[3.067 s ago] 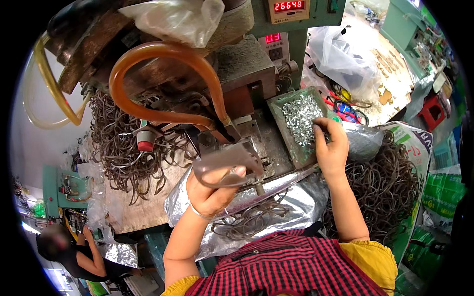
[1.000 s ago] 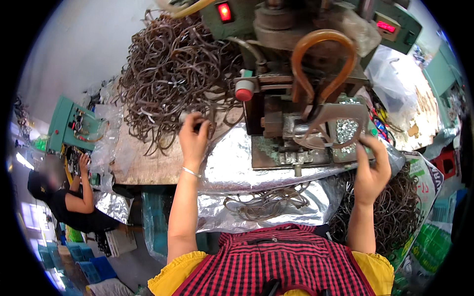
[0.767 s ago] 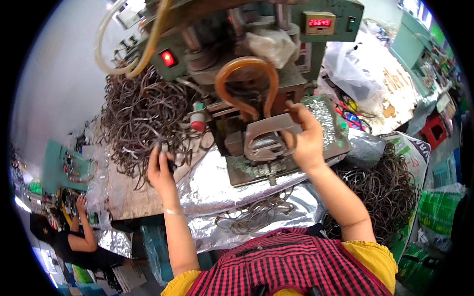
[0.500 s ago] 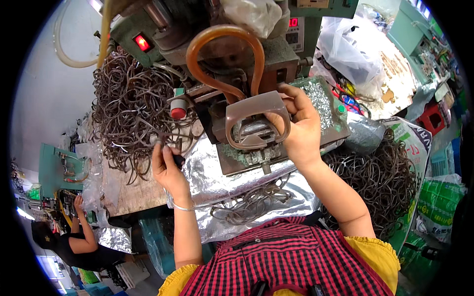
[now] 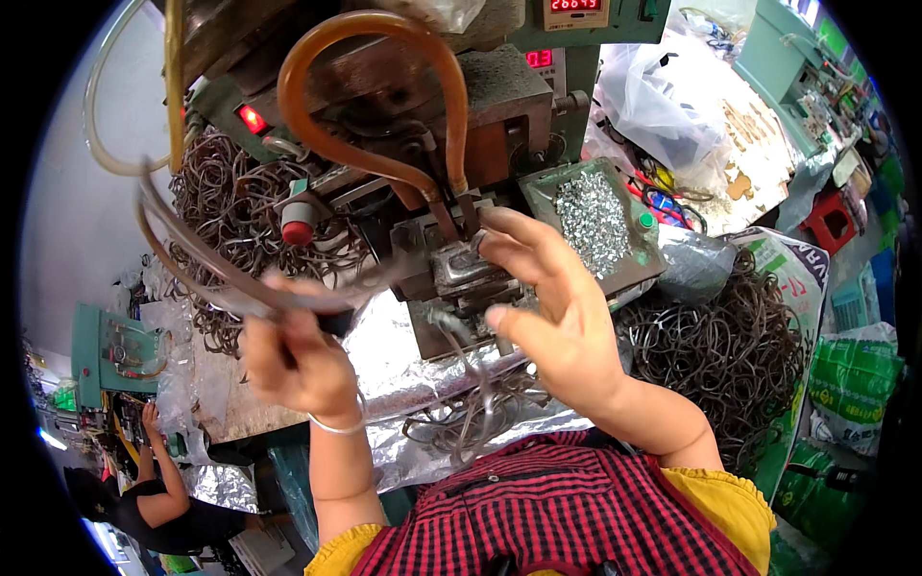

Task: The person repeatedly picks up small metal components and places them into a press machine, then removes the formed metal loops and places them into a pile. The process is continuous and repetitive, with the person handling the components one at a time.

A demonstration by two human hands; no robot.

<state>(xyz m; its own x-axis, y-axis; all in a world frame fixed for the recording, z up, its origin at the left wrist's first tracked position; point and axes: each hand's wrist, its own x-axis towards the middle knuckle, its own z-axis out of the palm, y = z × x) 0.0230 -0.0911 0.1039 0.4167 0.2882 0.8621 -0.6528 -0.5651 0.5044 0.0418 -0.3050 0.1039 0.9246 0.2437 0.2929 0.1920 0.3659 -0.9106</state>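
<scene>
My left hand [image 5: 300,360] is closed on a brown, curved piece like a glasses frame [image 5: 245,293], smeared by motion. My right hand [image 5: 557,317] has its fingers spread, holding nothing, beside the metal die [image 5: 466,269] of the machine [image 5: 509,91]. Under the right thumb, a blurred thin brown-grey piece [image 5: 473,370] appears in mid-air. More looped frame pieces [image 5: 447,422] lie on the silver foil [image 5: 384,350] in front of me. An amber hose [image 5: 293,77] curves down to the die.
Tangled heaps of brown frame pieces lie at left [image 5: 216,182] and right [image 5: 720,355]. A red button [image 5: 297,232] sits left of the die. Right of it, a tray [image 5: 639,254] holds small silvery bits. Another person [image 5: 154,499] works at far left.
The brown piece over the die is gone from there. My left hand has moved left and nearer, with a piece raised in it. My right hand has spread its fingers; the view has shifted.
</scene>
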